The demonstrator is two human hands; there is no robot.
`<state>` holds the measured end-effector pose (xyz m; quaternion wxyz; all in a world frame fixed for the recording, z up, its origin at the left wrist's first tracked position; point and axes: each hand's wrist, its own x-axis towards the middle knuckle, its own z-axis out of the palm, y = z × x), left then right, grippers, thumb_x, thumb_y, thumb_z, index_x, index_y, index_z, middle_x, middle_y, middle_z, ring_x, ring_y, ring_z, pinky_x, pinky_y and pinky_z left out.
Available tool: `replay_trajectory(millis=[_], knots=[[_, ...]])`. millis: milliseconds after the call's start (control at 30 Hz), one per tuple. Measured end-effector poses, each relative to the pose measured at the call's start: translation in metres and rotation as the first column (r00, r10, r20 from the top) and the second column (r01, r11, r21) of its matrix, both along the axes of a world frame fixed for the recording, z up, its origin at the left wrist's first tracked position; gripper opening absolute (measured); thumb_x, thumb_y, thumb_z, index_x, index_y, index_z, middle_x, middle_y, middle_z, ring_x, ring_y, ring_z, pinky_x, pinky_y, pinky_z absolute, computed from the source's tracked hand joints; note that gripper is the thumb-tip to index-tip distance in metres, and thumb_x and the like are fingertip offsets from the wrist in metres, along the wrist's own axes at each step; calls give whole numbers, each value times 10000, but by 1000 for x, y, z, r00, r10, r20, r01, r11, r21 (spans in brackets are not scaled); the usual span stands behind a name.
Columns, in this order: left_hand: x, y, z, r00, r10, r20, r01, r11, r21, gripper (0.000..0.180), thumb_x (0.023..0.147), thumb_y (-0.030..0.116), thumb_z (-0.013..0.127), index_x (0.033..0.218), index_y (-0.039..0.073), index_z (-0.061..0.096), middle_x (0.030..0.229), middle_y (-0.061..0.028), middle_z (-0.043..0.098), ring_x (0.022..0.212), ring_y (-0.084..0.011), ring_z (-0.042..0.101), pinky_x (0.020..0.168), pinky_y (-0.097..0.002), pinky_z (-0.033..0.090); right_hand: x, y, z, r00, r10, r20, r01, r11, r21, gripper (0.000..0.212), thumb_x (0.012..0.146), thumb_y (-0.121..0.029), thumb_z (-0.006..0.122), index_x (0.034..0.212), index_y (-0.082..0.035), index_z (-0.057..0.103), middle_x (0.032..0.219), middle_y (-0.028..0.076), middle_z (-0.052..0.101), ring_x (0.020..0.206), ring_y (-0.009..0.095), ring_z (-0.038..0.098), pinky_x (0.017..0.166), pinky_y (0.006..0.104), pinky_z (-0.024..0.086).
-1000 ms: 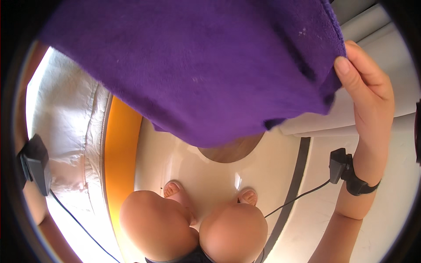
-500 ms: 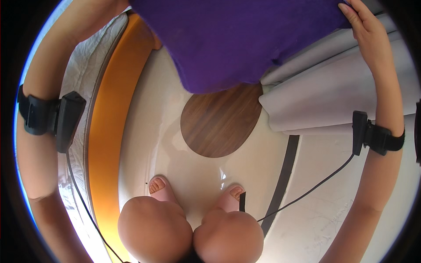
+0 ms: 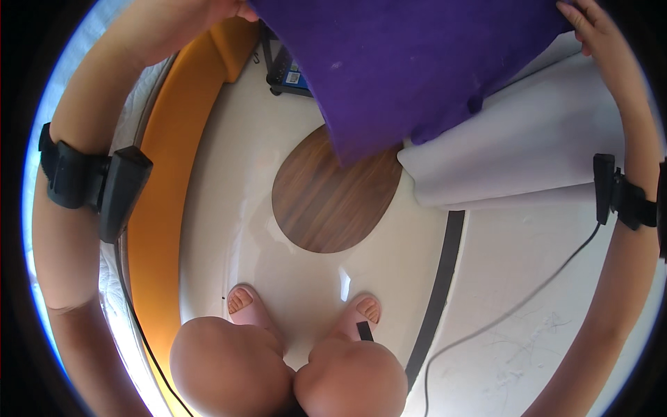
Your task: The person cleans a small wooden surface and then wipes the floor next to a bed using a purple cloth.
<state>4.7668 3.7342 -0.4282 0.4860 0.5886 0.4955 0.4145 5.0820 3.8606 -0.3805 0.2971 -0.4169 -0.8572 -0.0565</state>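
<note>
A purple cloth (image 3: 417,62) hangs spread out between my two hands at the top of the view, its lower edge uneven and drooping to a point. My left hand (image 3: 201,21), partly cut off by the upper edge, is closed on the cloth's left side. At the far right, my right hand (image 3: 590,26) pinches the cloth's other side between thumb and fingers. The cloth's upper part lies outside the view.
Below the cloth, a round brown wood-grain top (image 3: 326,201) is partly covered. An orange bed frame (image 3: 163,167) runs along the left; a grey-white curtain (image 3: 514,153) hangs at right. A black rack (image 3: 286,73) stands behind. Cables run from both forearm bands.
Both hands have shifted right with the cloth, and its lower tip now hangs further right and a little lower. The black rack has come into sight beside the cloth's left edge.
</note>
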Motion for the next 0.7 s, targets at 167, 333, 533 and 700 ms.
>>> replay_trajectory(millis=[167, 333, 533, 700], knots=[[-1, 24, -54, 999, -16, 34, 18, 999, -46, 233, 868, 144, 560, 1061, 14, 547, 908, -33, 598, 776, -111, 548, 713, -238, 428, 25, 43, -31, 972, -66, 227, 106, 980, -169, 167, 905, -213, 527, 1025, -112, 583, 699, -68, 466, 612, 27, 399, 531, 181, 344], [-4, 8, -62, 959, 189, -210, -187, 982, 30, 197, 873, 213, 587, 980, 53, 546, 799, 4, 545, 711, -87, 495, 644, -218, 397, 3, 25, -57, 987, -37, 157, 72, 972, -223, 148, 895, -208, 531, 973, -100, 596, 725, -65, 525, 623, 40, 427, 539, 196, 369], [-4, 4, -80, 944, 288, -162, -276, 957, 91, 199, 875, 213, 592, 958, 43, 530, 761, 8, 511, 682, -88, 474, 632, -227, 398, 21, 3, -83, 998, -66, -23, 60, 979, -193, 182, 902, -178, 519, 1041, -78, 578, 804, -37, 517, 645, 36, 420, 562, 181, 362], [-3, -55, -112, 931, 43, -363, 2, 992, 123, 143, 826, 88, 611, 954, 49, 559, 964, -62, 568, 911, -191, 547, 777, -292, 435, 63, -92, -105, 992, 6, -126, -71, 851, -520, 147, 810, -124, 606, 929, -38, 604, 789, 11, 548, 678, 94, 493, 571, 216, 387]])
